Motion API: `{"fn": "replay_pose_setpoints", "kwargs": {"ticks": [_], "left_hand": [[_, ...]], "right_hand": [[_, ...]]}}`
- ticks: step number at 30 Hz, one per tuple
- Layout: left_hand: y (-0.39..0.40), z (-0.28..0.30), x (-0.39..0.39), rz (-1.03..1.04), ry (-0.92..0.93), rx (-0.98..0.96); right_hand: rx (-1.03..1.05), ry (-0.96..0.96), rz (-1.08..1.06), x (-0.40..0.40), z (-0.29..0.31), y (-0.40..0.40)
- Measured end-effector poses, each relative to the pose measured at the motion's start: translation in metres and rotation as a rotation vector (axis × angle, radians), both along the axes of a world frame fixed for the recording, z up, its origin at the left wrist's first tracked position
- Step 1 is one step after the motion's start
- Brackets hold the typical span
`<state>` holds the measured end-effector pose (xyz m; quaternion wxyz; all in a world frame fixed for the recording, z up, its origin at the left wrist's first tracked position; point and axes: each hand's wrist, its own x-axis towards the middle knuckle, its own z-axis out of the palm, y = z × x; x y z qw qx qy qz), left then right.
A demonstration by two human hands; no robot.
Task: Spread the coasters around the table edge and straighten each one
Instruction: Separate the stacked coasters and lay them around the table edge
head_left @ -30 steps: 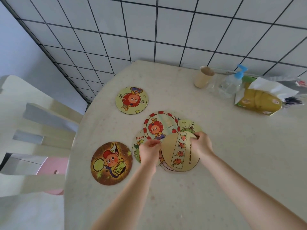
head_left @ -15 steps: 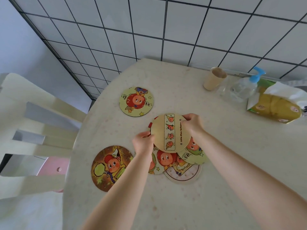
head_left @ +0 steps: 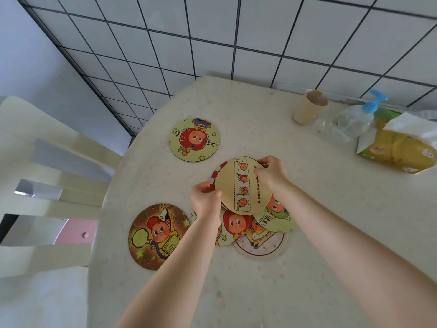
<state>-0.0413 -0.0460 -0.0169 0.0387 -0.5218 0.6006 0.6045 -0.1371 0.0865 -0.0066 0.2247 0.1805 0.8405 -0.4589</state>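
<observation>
Both hands have carried the tan coaster farther up the table, above the pile. Left hand pinches its left edge; right hand grips its right rim.

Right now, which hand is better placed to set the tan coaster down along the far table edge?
Right, probably. The right hand pinches the tan coaster at its far rim, nearest the bare far table edge. The left hand grips the near-left rim, beside already-placed coasters.

Both hands hold a tan coaster (over the pile).
</observation>
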Motion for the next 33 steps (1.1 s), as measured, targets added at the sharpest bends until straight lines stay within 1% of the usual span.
{"fn": "replay_pose_setpoints", "kwargs": {"ticks": [7, 12, 17, 22, 28, 33], "left_hand": [[0.003, 0.009, 0.022, 0.037, 0.046, 0.065], [0.000, 0.021, 0.069, 0.063, 0.081, 0.075], [0.000, 0.025, 0.141, 0.052, 0.050, 0.093], [-0.006, 0.019, 0.208, 0.033, -0.004, 0.115], [-0.031, 0.018, 0.275, -0.109, -0.003, -0.009], [-0.053, 0.004, 0.299, -0.221, -0.038, -0.080]], "right_hand": [[-0.042, 0.078, 0.046, 0.018, 0.022, 0.003], [-0.110, 0.091, 0.066, 0.063, 0.039, 0.019], [-0.124, 0.045, 0.070, 0.139, 0.036, 0.030], [-0.166, -0.055, 0.044, 0.218, 0.025, 0.030], [-0.198, -0.171, -0.048, 0.312, 0.010, 0.008], [-0.174, -0.227, -0.121, 0.354, -0.003, -0.012]]}}
